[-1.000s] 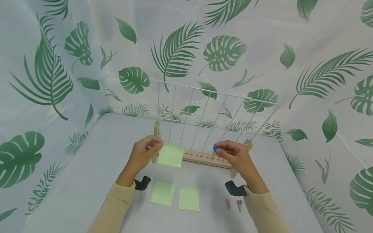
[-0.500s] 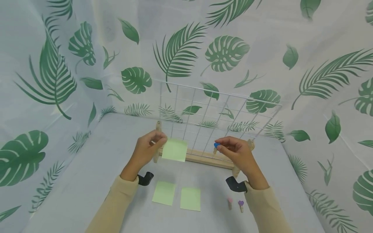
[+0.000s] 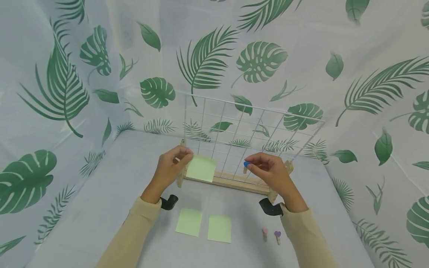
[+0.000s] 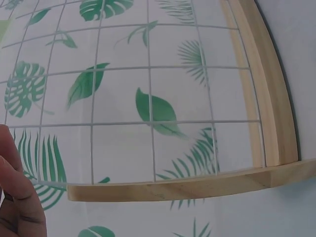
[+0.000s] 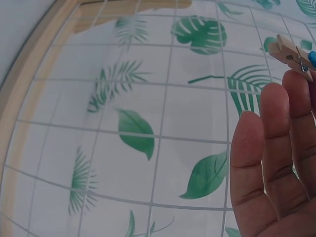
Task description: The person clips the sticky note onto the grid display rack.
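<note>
In the head view, my left hand [image 3: 173,166] pinches a pale green paper square [image 3: 202,168] by its upper left corner, in front of the left part of a white wire grid [image 3: 231,123]. My right hand [image 3: 270,172] pinches a small wooden clothespin with a blue top [image 3: 247,164], before the grid's right half. The right wrist view shows the wooden clothespin [image 5: 291,53] at the fingertips. At the left edge of the left wrist view, fingers [image 4: 19,202] of my left hand show, with only a sliver of the paper above them.
The grid stands in a wooden base [image 3: 234,184] with upright side pieces. Two more green paper squares [image 3: 189,222] lie on the white table [image 3: 127,171]. To their right lie a pink-topped clothespin [image 3: 265,233] and a purple heart clothespin [image 3: 278,237]. Leaf-printed sheeting [image 3: 207,56] surrounds the table.
My left hand has raised the paper square and shifted it slightly right, closer to the grid. My right hand has risen a little with the blue clothespin, which stays in its pinch.
</note>
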The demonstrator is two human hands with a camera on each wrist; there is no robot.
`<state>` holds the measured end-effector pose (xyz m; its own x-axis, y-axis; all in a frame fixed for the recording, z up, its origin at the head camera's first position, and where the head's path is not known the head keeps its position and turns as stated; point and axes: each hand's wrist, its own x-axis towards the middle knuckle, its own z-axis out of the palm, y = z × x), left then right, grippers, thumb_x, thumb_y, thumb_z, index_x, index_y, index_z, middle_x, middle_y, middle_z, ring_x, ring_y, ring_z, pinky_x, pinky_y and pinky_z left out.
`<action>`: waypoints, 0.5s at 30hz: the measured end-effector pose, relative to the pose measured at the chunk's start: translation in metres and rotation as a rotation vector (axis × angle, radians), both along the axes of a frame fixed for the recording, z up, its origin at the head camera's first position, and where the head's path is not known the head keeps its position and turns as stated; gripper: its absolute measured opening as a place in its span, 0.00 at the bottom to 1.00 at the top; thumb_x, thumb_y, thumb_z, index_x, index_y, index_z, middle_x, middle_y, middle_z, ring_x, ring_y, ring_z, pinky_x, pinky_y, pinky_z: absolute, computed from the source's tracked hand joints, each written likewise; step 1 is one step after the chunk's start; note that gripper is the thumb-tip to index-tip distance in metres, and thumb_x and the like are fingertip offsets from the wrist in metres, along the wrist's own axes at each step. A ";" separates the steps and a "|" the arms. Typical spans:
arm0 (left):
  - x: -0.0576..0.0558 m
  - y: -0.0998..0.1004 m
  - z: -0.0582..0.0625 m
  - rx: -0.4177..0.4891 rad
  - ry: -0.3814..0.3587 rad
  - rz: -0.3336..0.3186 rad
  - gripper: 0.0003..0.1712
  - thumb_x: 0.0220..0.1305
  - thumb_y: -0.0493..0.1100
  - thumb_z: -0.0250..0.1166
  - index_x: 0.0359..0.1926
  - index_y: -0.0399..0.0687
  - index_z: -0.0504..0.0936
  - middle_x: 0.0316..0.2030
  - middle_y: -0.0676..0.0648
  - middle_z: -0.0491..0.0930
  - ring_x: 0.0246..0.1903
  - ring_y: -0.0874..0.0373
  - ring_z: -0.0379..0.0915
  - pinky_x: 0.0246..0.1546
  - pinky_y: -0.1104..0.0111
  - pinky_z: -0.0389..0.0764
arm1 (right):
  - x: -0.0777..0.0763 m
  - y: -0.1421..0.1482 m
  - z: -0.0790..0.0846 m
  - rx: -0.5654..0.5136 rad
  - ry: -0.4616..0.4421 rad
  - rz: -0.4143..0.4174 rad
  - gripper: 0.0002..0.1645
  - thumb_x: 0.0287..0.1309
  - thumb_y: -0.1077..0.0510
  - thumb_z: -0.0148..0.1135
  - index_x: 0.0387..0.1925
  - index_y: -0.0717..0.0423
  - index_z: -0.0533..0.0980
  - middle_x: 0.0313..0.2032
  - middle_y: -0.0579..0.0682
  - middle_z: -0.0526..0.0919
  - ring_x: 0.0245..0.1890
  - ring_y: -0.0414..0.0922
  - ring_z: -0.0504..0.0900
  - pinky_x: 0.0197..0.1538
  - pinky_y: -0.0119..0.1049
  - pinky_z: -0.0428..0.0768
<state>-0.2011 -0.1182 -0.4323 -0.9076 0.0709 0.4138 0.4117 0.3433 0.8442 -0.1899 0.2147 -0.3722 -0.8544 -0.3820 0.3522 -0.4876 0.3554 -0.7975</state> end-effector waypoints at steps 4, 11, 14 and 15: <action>-0.003 0.002 0.001 0.011 0.019 0.010 0.08 0.79 0.43 0.67 0.48 0.42 0.87 0.38 0.46 0.89 0.40 0.53 0.81 0.42 0.62 0.80 | -0.004 -0.001 0.003 0.017 0.026 0.009 0.08 0.69 0.73 0.65 0.46 0.70 0.85 0.41 0.51 0.90 0.40 0.36 0.86 0.44 0.28 0.86; -0.008 0.003 0.005 0.021 0.059 0.028 0.07 0.78 0.42 0.68 0.46 0.41 0.87 0.37 0.45 0.88 0.40 0.52 0.82 0.41 0.64 0.79 | -0.006 -0.007 0.010 0.030 0.031 0.009 0.08 0.68 0.72 0.66 0.47 0.70 0.85 0.42 0.58 0.90 0.41 0.34 0.85 0.44 0.28 0.86; -0.009 0.003 0.006 0.021 0.068 0.031 0.07 0.78 0.42 0.68 0.47 0.41 0.87 0.37 0.45 0.88 0.40 0.52 0.81 0.40 0.64 0.79 | -0.006 -0.011 0.012 0.039 0.023 0.005 0.08 0.69 0.72 0.66 0.47 0.69 0.85 0.43 0.61 0.89 0.41 0.34 0.85 0.45 0.28 0.85; -0.010 0.003 0.006 0.021 0.071 0.032 0.07 0.78 0.42 0.68 0.47 0.41 0.87 0.37 0.45 0.88 0.40 0.52 0.81 0.41 0.64 0.79 | -0.006 -0.011 0.013 0.042 0.021 0.004 0.08 0.69 0.72 0.66 0.47 0.69 0.85 0.43 0.62 0.89 0.41 0.35 0.85 0.45 0.28 0.85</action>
<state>-0.2112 -0.1149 -0.4259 -0.8774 0.0336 0.4786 0.4603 0.3399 0.8201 -0.1962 0.2034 -0.3595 -0.8455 -0.4001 0.3536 -0.5056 0.3866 -0.7713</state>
